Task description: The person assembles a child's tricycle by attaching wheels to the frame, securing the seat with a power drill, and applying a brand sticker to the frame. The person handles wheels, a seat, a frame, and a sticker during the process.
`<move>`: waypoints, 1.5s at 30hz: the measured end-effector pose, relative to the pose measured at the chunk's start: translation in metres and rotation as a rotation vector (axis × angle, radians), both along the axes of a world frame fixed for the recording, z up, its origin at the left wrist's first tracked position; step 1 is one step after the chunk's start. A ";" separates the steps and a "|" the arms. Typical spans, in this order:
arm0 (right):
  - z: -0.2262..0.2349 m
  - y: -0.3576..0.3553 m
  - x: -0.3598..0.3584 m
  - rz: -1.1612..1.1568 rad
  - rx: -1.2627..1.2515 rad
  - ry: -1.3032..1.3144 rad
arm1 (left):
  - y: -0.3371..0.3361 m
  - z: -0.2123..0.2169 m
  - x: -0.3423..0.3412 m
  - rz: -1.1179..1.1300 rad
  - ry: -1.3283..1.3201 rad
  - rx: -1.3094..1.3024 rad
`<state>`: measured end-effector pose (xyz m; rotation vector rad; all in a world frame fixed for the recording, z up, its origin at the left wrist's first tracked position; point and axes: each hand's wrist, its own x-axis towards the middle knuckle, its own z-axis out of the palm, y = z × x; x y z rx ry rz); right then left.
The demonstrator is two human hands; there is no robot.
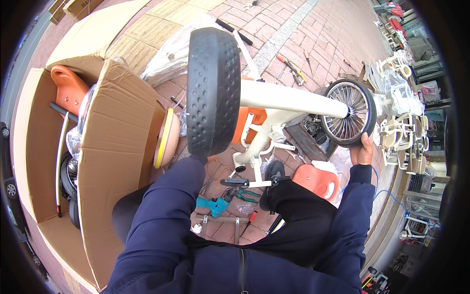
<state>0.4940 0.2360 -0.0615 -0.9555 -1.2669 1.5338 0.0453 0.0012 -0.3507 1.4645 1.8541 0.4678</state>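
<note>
A cream-coloured child's tricycle frame (289, 98) is held up across the middle, with a wheel at each end of its axle tube. The left wheel has a dimpled black tyre (213, 93), seen edge-on and close. My left sleeve reaches to its lower edge, and the hand itself is hidden behind the tyre. At the other end, my right hand (362, 150) grips the lower rim of the spoked wheel (348, 112), fingers on its black tyre. Below the frame hang a crank and black pedals (235, 183).
An open cardboard box (115, 142) with parts stands at left. On the brick paving lie a teal power drill (215, 205), pliers (248, 196), a screwdriver (250, 217) and an orange seat (313, 181). A metal parts tray (302, 137) sits behind; cream parts (399, 137) are piled at right.
</note>
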 end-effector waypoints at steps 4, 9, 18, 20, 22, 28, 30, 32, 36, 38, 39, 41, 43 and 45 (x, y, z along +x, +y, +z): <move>0.011 -0.010 0.000 -0.044 -0.027 -0.082 | 0.028 -0.042 0.049 0.019 -0.050 -0.164; 0.025 -0.018 0.000 0.006 -0.019 -0.155 | 0.149 -0.040 0.054 0.088 0.020 -0.273; 0.033 -0.019 -0.009 0.017 0.010 -0.191 | 0.170 -0.032 0.046 0.130 0.100 -0.361; 0.031 -0.019 -0.008 0.036 -0.010 -0.165 | 0.166 -0.030 0.043 0.137 0.098 -0.366; 0.028 -0.017 -0.007 0.018 -0.007 -0.169 | 0.156 -0.025 0.037 0.140 0.097 -0.372; 0.015 -0.010 -0.008 0.034 -0.002 -0.041 | 0.081 0.011 -0.001 0.202 0.117 -0.476; 0.012 -0.008 -0.010 0.012 -0.026 -0.047 | 0.054 0.033 -0.022 0.228 0.156 -0.553; 0.008 -0.006 -0.014 0.000 -0.033 -0.024 | 0.035 0.060 -0.047 0.251 0.221 -0.629; 0.001 0.000 -0.018 -0.016 -0.046 0.029 | 0.029 0.127 -0.105 0.134 0.478 -0.502; -0.004 0.005 -0.017 -0.019 -0.051 0.045 | 0.019 0.166 -0.136 -0.091 0.528 -0.031; -0.007 0.007 -0.015 -0.011 -0.041 0.070 | 0.012 0.188 -0.149 -0.240 0.556 0.254; -0.011 0.012 -0.012 0.000 -0.040 0.067 | 0.006 0.228 -0.150 0.125 -0.024 0.453; -0.015 0.017 -0.008 -0.034 -0.046 0.024 | -0.002 0.268 -0.145 0.395 -0.570 0.512; -0.017 0.018 -0.004 -0.041 -0.078 0.045 | -0.008 0.297 -0.126 0.703 -1.181 0.394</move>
